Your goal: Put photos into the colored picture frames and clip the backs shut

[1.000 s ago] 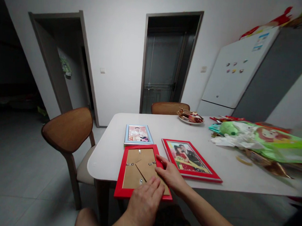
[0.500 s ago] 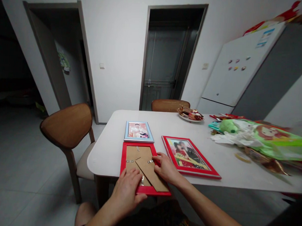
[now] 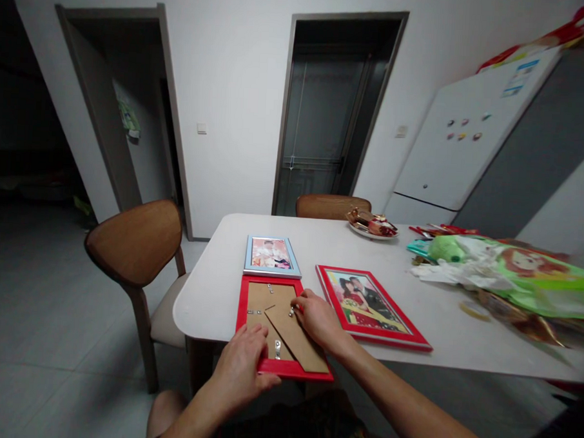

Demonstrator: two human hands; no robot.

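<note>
A red frame (image 3: 243, 301) lies back side up at the table's near edge, its brown backing board showing metal clips and a slanted stand flap (image 3: 299, 342). My left hand (image 3: 242, 362) grips the frame's lower left corner, thumb at the near edge and fingers over the border. My right hand (image 3: 318, 316) is at the right side of the backing, its fingers pinched at the metal clip (image 3: 291, 312) there. Above touches a light blue frame (image 3: 272, 255) with a photo. To the right lies another red frame (image 3: 365, 306), picture side up.
The white table (image 3: 212, 273) carries a plate (image 3: 373, 233) of wrapped items at the back, and a green plastic bag (image 3: 531, 271) with crumpled tissue and a tape roll (image 3: 474, 310) at right. Wooden chairs stand left (image 3: 139, 241) and behind (image 3: 334, 206).
My right hand has turned and its fingers have closed in at the right clip, which now sits at a different angle. My left fingers have drawn back slightly from the lower clip.
</note>
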